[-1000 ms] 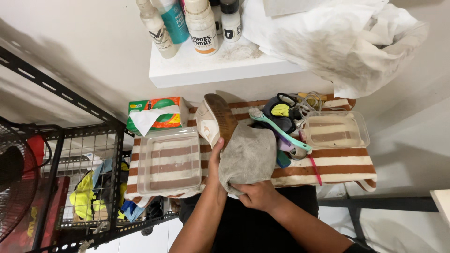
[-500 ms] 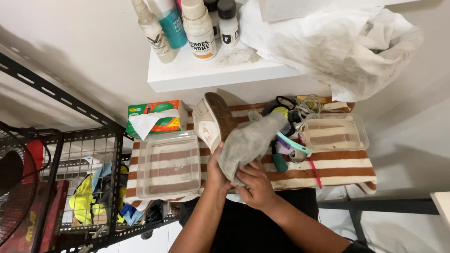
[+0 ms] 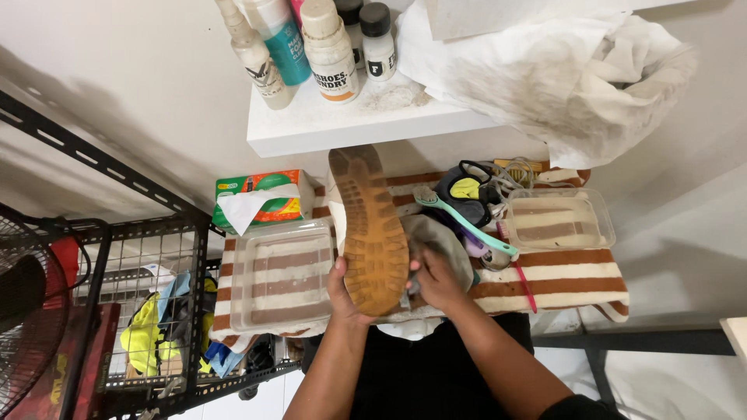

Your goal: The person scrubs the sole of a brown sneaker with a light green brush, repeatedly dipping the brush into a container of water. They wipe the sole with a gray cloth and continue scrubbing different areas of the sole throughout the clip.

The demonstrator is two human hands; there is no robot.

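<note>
A shoe (image 3: 372, 230) lies sole-up over a brown-and-white striped towel (image 3: 568, 272), its tan lugged sole facing the camera. My left hand (image 3: 342, 289) grips the heel end of the shoe from the left. My right hand (image 3: 436, 278) presses a grey cloth (image 3: 436, 237) against the shoe's right side. The shoe's upper is hidden under the sole.
A clear plastic tray (image 3: 276, 274) sits left of the shoe, another clear tray (image 3: 557, 221) at the right. A teal brush (image 3: 467, 225), a tissue box (image 3: 261, 198), bottles (image 3: 331, 50) on a white shelf (image 3: 342, 124), a crumpled white cloth (image 3: 560, 70), a black wire rack (image 3: 148, 311) and a fan (image 3: 27, 311).
The shoe has been turned so its sole faces up. The grey cloth, earlier draped over the shoe, is now bunched at its right side under my right hand.
</note>
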